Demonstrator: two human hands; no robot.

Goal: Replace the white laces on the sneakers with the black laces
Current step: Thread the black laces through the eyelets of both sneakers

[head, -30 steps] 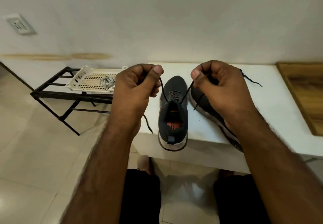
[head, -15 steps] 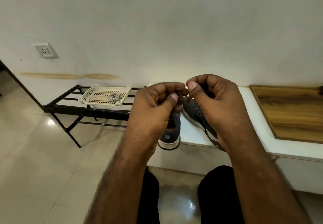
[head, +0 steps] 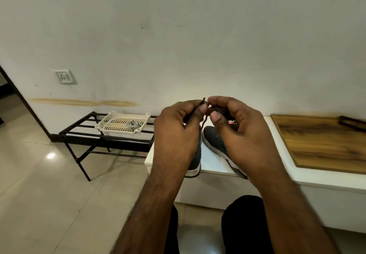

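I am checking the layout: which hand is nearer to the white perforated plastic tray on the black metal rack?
The left hand. It pinches the black lace just right of the white perforated plastic tray; the right hand is further right, beyond it.

Left hand (head: 176, 133) and right hand (head: 241, 133) raised close together, fingers (head: 214, 117) curled, thumbs nearly touching.

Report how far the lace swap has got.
Done: white laces lie in the basket. In hand: left hand and right hand pinch the black lace ends together above the left sneaker. The right sneaker's lacing is hidden, so what's left is unclear.
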